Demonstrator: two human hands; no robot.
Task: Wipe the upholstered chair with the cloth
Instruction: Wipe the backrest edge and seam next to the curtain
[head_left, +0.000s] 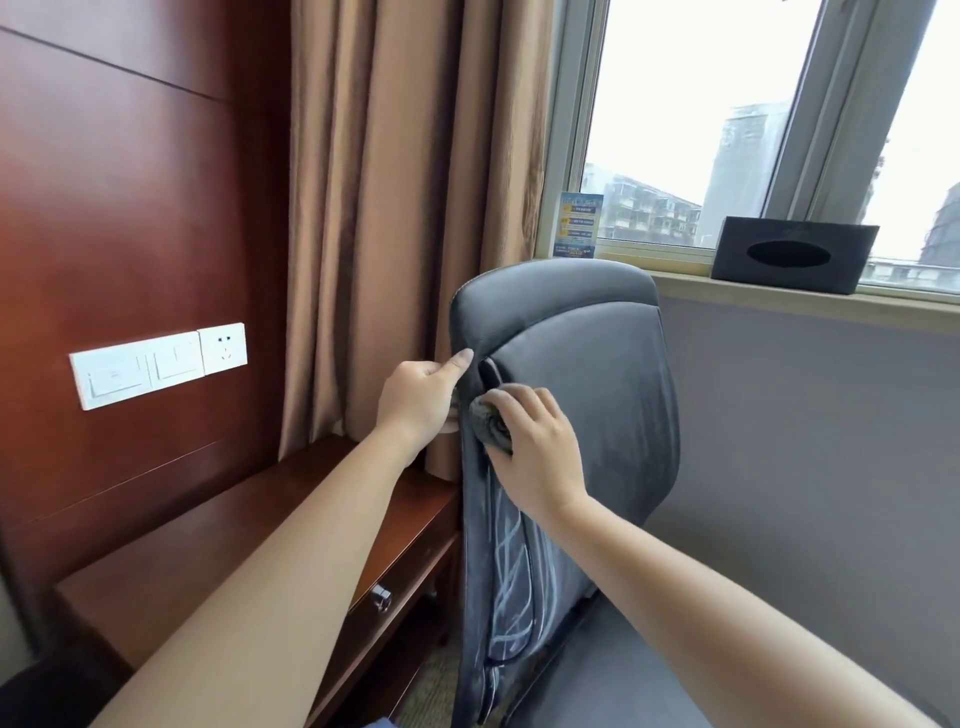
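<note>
A dark grey upholstered chair stands in front of me, its tall backrest facing me at a slight angle. My left hand grips the left edge of the backrest, thumb on the front and fingers curled behind it. My right hand holds a bunched grey cloth and presses it against the seam at the backrest's left side, just right of my left hand. Pale wipe streaks show lower on the backrest's side panel.
A dark wooden desk with a drawer knob stands left of the chair. Brown curtains hang behind. On the window sill sit a black tissue box and a blue card. White wall switches are on the wood panel.
</note>
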